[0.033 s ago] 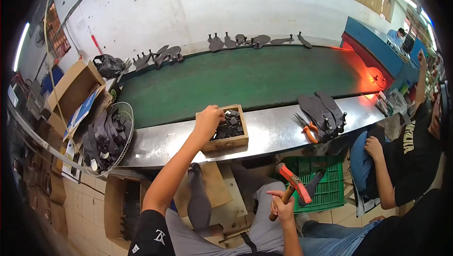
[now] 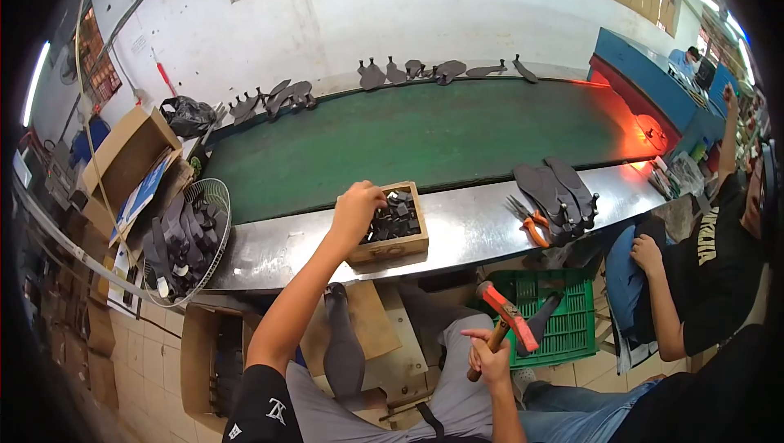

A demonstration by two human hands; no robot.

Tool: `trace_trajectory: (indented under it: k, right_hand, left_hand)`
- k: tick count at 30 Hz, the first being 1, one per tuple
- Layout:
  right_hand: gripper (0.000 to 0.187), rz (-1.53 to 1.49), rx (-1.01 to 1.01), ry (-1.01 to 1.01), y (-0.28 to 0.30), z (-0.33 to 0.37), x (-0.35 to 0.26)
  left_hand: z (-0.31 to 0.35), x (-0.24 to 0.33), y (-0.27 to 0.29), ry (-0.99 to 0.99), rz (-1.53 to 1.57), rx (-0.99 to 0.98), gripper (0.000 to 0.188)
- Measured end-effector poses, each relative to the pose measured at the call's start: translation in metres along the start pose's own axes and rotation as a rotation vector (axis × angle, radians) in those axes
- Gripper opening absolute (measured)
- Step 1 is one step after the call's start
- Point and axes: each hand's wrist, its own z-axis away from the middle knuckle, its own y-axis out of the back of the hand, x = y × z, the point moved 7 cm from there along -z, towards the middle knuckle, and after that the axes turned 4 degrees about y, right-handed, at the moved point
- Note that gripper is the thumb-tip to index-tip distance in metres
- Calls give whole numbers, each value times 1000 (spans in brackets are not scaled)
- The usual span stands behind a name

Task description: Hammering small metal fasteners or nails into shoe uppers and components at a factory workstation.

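My left hand [image 2: 357,210] reaches over the left side of a small wooden box [image 2: 390,250] holding many small black pieces [image 2: 398,216]. Its fingers are bent together at the fingertips; whatever they hold, if anything, is hidden. My right hand [image 2: 488,360] is wrapped around the wooden handle of a hammer [image 2: 508,317], its red head up and the index finger stretched along one side. A dark grey sole-shaped piece [image 2: 345,359] lies across the work surface between my legs, a black knob at its far end.
A green conveyor belt [image 2: 425,137] runs behind the metal ledge [image 2: 465,218]. Orange-handled pliers [image 2: 532,224] lie beside dark sole-shaped pieces [image 2: 559,198]. At left stands a wire basket [image 2: 222,198] of similar pieces. A green crate [image 2: 576,337] is by my right hand; a co-worker [image 2: 694,280] sits at right.
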Motion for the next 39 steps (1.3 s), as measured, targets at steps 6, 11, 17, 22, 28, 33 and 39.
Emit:
trace_trajectory:
  k: [6,11,17,22,28,33,39]
  right_hand:
    - [23,16,-53,124,-18,-14,-39]
    - [27,11,-182,281,-79,-17,-116]
    - [27,-80,-397,392,-152,12,-177]
    - [26,112,-441,521,-183,33,-185]
    - [19,198,-402,475,-189,31,-144]
    - [25,254,-396,533,-187,-13,-107]
    - [25,383,-484,107,-203,-56,-67]
  left_hand:
    - [44,18,42,612,1050,107,17]
    - [112,109,100,633,1504,61,23]
    - [169,151,151,622,1411,110,27]
    - [204,155,152,557,1584,204,19]
    - [226,109,123,639,1311,238,40]
    - [226,0,88,434,230,334,41]
    - [230,-9,78,479,261,160,27]
